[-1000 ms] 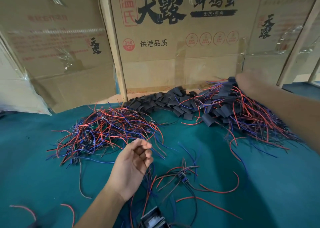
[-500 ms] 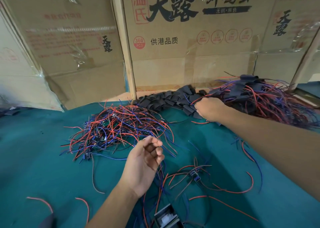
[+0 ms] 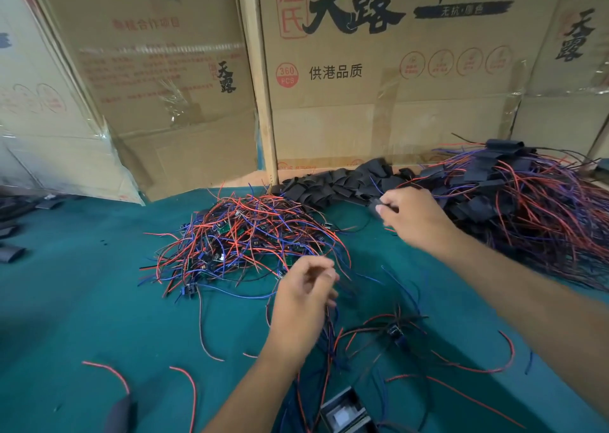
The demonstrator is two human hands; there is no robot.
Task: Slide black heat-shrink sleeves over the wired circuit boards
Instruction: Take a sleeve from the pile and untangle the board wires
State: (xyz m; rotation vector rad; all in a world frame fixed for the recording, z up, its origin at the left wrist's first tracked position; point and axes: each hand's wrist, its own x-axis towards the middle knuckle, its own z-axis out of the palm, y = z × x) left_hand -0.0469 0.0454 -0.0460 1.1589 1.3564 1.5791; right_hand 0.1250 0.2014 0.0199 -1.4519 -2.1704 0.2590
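Note:
A tangle of red, blue and black wires with small green circuit boards point(image 3: 250, 241) lies on the teal table top. Behind it is a heap of flat black heat-shrink sleeves point(image 3: 339, 185). To the right lies a pile of sleeved boards point(image 3: 527, 202) with their wires fanned out. My right hand point(image 3: 412, 218) pinches one black sleeve point(image 3: 375, 208) just in front of the sleeve heap. My left hand point(image 3: 306, 297) hovers nearer to me, fingertips together on thin wires point(image 3: 328, 333) that trail down toward me. Another wired board point(image 3: 395, 330) lies loose close by.
Cardboard boxes point(image 3: 412, 109) and a wooden post point(image 3: 260, 86) wall off the back. A few stray black sleeves point(image 3: 13, 254) lie at the far left. A black boxy object point(image 3: 346, 413) sits at the bottom edge, with loose red wires point(image 3: 108, 371) near it.
My right hand came from the sleeved pile on the right to the sleeve heap and now pinches a sleeve. My left hand stayed in place, fingers drawn closer together.

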